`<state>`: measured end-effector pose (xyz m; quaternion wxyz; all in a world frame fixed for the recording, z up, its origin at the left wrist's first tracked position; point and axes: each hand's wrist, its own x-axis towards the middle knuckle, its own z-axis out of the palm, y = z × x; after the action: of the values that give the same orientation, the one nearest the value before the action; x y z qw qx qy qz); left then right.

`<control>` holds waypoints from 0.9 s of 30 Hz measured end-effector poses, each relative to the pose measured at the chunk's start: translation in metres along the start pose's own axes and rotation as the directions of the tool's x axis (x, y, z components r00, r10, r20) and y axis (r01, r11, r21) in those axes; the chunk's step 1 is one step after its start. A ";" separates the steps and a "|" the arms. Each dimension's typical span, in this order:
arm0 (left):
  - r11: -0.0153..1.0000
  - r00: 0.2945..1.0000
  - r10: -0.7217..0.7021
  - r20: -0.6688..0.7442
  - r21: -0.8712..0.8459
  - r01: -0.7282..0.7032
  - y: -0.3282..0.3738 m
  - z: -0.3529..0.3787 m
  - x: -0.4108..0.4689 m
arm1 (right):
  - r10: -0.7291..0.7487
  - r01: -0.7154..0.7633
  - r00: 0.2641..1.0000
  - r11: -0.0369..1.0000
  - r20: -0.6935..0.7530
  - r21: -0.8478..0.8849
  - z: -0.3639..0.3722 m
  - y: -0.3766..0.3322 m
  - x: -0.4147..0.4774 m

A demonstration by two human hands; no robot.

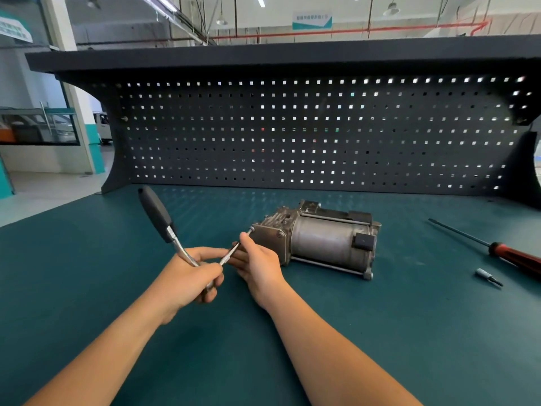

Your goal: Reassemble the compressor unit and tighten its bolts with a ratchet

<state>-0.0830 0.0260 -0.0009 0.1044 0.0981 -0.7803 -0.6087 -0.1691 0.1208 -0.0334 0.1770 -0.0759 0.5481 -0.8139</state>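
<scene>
The grey metal compressor unit (319, 237) lies on its side on the green bench mat. A ratchet (159, 215) with a black handle points up and to the left; my left hand (190, 276) grips its head end. From the head a thin extension bar (234, 252) runs to a bolt (251, 229) at the upper left corner of the compressor's end plate. My right hand (257, 263) pinches the extension bar close to the bolt, with thumb and fingers around it.
A long screwdriver (509, 253) with a red and black handle lies at the right of the mat (380, 332). A small loose bit (488, 276) lies just in front of it. A dark pegboard (307, 133) under a shelf closes off the back of the bench.
</scene>
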 end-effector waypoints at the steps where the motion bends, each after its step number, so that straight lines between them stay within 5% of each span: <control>1: 1.000 1.000 -0.010 0.005 -0.029 0.010 -0.003 0.001 0.000 | -0.011 0.011 1.000 1.000 -0.005 -0.027 0.001 0.001 0.000; 4: 0.921 0.990 -0.123 0.070 -0.363 0.140 -0.009 0.008 -0.005 | -0.045 0.043 0.999 0.994 -0.022 -0.097 0.002 0.003 0.001; 7: 0.617 0.957 -0.196 0.213 -0.732 0.289 -0.007 0.011 -0.004 | -0.067 0.064 0.997 0.990 -0.023 -0.124 0.002 0.003 0.000; 10: 0.389 0.943 -0.192 0.273 -0.861 0.329 -0.005 0.009 -0.001 | -0.086 0.086 0.996 0.989 0.002 -0.122 0.000 0.003 -0.001; 12: 0.457 0.943 -0.192 0.272 -0.826 0.332 -0.007 0.009 -0.001 | -0.083 0.083 0.997 0.989 0.011 -0.123 0.000 0.002 -0.002; 17: 0.842 0.986 -0.116 0.120 -0.514 0.162 -0.008 0.006 -0.001 | -0.073 0.075 0.997 0.995 0.040 -0.069 0.001 0.000 -0.006; 22: 0.907 0.990 -0.052 0.129 -0.408 0.101 0.000 0.006 -0.005 | -0.018 0.016 0.999 0.999 0.050 0.038 0.003 -0.005 -0.009; 27: 0.908 0.992 -0.070 0.106 -0.405 0.107 0.002 0.009 -0.004 | 0.190 -0.190 0.981 0.871 0.046 0.453 0.016 -0.017 -0.013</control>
<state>-0.0816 0.0365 -0.0016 0.0601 0.0822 -0.6338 -0.7667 -0.1555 0.1172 -0.0102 0.2691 0.0218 0.3470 -0.8981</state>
